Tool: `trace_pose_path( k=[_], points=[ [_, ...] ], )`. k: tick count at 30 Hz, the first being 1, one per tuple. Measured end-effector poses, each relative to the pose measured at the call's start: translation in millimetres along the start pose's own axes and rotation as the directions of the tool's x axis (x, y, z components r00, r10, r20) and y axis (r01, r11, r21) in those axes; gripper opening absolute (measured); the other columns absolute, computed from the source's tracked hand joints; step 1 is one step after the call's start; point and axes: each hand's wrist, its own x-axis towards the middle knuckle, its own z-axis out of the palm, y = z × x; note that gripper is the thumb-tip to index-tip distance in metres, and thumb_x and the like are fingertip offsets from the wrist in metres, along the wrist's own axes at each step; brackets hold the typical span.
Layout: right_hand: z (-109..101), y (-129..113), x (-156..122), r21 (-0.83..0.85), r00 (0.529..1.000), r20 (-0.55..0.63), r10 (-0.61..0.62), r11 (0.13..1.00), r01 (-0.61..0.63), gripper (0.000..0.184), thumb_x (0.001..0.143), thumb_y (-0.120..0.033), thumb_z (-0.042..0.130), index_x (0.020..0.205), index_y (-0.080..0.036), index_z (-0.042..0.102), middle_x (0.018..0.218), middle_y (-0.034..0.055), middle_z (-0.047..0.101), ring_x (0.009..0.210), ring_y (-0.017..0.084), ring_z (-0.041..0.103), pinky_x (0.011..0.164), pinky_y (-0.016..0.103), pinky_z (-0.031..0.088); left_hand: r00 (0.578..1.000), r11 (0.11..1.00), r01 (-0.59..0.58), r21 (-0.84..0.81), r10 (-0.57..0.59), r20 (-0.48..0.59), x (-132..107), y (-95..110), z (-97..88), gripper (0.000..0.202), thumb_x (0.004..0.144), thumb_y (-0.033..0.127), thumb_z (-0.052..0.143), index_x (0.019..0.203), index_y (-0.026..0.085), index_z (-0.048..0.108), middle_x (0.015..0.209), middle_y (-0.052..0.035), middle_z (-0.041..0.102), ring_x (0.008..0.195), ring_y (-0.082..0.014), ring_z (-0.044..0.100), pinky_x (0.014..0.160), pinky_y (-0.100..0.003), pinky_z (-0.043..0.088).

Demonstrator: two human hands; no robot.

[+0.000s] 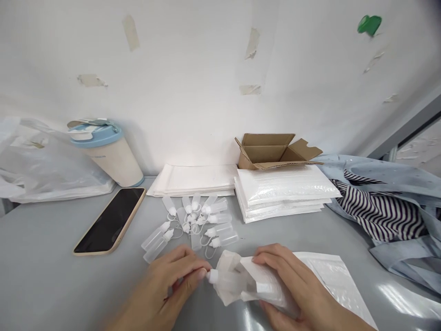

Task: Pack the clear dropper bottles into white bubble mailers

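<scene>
Between thumb and fingers, my left hand (pixel 179 280) pinches the white tip of a small plastic squeeze bottle (pixel 229 281). The bottle's clear body lies in the opened mouth of a white bubble mailer (pixel 272 285). My right hand (pixel 292 276) is wrapped round that mailer and holds it near the opening; its far part is partly hidden by the hand. Another white bubble mailer (pixel 334 271) lies flat under and to the right of my right hand. Just beyond my hands, several more squeeze bottles (pixel 223 238) with looped cap straps lie in a loose cluster.
Behind the bottles are flat white sheets or envelopes (pixel 200 177) and a stack of bubble mailers (pixel 289 186). On that stack rests an open cardboard box (pixel 267 151). A phone (pixel 112 223), a lidded tumbler (pixel 115 161) and a plastic bag (pixel 51 161) stand left; cloth (pixel 389 207) lies right.
</scene>
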Motion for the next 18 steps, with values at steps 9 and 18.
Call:
trace_pose_path(
  k=[9,18],
  points=[
    [-5,-1,-6,-0.032,0.999,0.047,-0.01,0.999,0.011,0.051,0.078,-0.013,0.057,0.128,-0.019,0.047,0.123,0.01,0.061,0.11,0.019,0.064,0.091,0.024,0.055,0.996,0.977,-0.01,-0.213,0.027,0.079,-1,-5,11.6,0.02,0.09,0.03,0.055,0.082,0.025,0.073,0.076,0.0001,0.067,0.064,-0.0121,0.059,0.058,-0.019,0.044],
    [-14,-5,-4,0.009,0.995,0.095,-0.011,1.0,0.01,0.054,0.078,-0.019,0.066,0.128,-0.023,0.045,0.122,0.0075,0.062,0.108,0.02,0.066,0.087,0.02,0.056,0.984,0.984,-0.172,-0.041,0.171,-0.044,-9,2,28.4,0.014,0.088,0.028,0.062,0.077,0.022,0.068,0.062,0.0044,0.066,0.051,-0.0075,0.056,0.049,-0.013,0.043]
  ],
)
